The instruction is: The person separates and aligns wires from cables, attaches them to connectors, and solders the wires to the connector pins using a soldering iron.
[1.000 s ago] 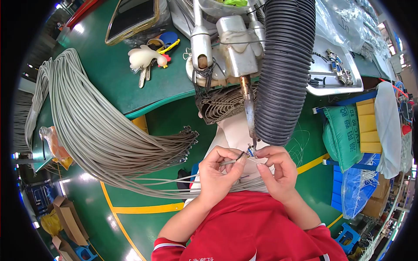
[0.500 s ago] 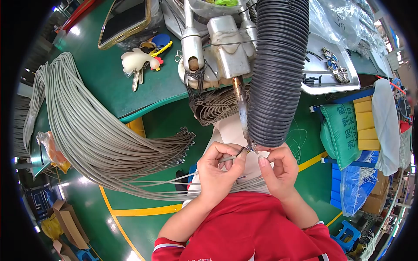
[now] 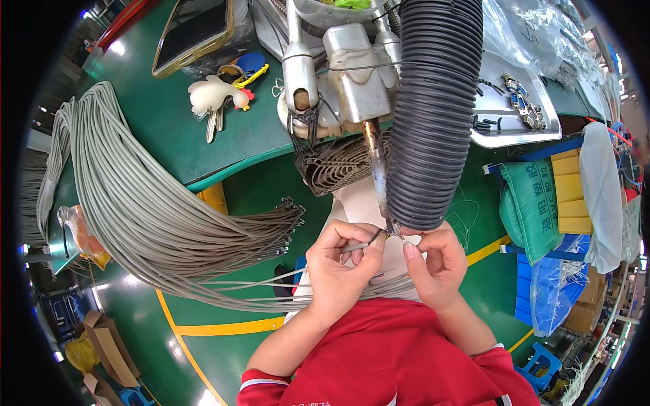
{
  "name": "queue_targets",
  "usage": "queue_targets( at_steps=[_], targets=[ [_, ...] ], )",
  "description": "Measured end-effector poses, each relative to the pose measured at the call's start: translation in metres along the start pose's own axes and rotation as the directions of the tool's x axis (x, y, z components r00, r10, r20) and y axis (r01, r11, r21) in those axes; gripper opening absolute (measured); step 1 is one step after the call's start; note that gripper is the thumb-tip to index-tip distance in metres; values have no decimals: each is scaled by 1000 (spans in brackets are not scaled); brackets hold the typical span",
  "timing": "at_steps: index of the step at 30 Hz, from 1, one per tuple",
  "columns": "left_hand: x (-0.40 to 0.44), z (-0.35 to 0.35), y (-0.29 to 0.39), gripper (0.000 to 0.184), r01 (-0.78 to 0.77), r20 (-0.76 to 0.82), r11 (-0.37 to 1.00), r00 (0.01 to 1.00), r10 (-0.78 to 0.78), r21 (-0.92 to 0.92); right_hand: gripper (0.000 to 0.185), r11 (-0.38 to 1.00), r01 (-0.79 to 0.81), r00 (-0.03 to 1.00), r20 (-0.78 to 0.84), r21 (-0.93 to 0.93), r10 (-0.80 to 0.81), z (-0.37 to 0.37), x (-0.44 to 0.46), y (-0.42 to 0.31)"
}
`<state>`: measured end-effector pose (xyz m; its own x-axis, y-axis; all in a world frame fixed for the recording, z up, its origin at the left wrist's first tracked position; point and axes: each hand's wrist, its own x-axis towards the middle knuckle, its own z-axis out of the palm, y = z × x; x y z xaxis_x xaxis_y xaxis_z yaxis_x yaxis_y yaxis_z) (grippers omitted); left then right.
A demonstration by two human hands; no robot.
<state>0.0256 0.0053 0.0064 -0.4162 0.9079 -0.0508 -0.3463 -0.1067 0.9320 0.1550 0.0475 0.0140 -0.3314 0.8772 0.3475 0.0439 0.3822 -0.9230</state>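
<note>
My left hand [image 3: 344, 267] is closed around a grey cable [image 3: 355, 247], pinching it close to its stripped end. Beside that end, my right hand [image 3: 437, 264] pinches a thin wire that looks like solder; fine loops of the wire [image 3: 464, 220] trail to the right of the hand. A soldering iron [image 3: 376, 169] points down from a metal holder, its tip between my two hands at the cable end. The small part at the tip is too fine to make out. More grey cables lie across my lap under my hands.
A large bundle of grey cables [image 3: 149, 196] hangs over the green table [image 3: 156, 145] at left. A black ribbed hose [image 3: 433, 115] comes down just above my right hand. A white tray [image 3: 481, 139] holds connectors. A phone [image 3: 196, 34] and keys [image 3: 215, 125] lie behind.
My right hand has shifted very slightly to the right. My left hand and the cable in it are almost unchanged.
</note>
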Motion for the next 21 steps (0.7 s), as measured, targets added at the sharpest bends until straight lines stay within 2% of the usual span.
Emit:
queue_targets(
  at_steps=[7,10,15,16,18,19,20,21],
  targets=[
    [-3,-5,-2,16,58,8,998,998,-58,3,14,996,59,997,50,-74,-55,-2,-3,4],
    [-6,-10,-8,16,87,21,996,996,-87,16,14,992,93,984,160,-90,-78,-6,-9,7],
    [-11,-15,-9,16,121,35,992,992,-122,30,13,968,149,983,137,-203,-123,-13,-14,8],
    [-12,-17,-9,16,137,45,990,989,-138,19,12,993,-23,996,85,-114,33,-18,-17,9],
    [-14,-20,-9,15,172,65,985,983,-171,-3,11,932,-353,936,26,84,352,-27,-24,13],
    [-15,-20,-8,15,174,66,985,983,-173,-3,11,992,-124,988,100,10,122,-29,-20,22],
    [-15,-20,-5,16,211,91,977,974,-208,-24,11,992,-125,988,97,9,123,-29,-17,19],
    [-15,-21,-3,16,249,116,968,963,-242,-45,14,990,-139,975,170,-32,142,-27,-12,11]
  ],
)
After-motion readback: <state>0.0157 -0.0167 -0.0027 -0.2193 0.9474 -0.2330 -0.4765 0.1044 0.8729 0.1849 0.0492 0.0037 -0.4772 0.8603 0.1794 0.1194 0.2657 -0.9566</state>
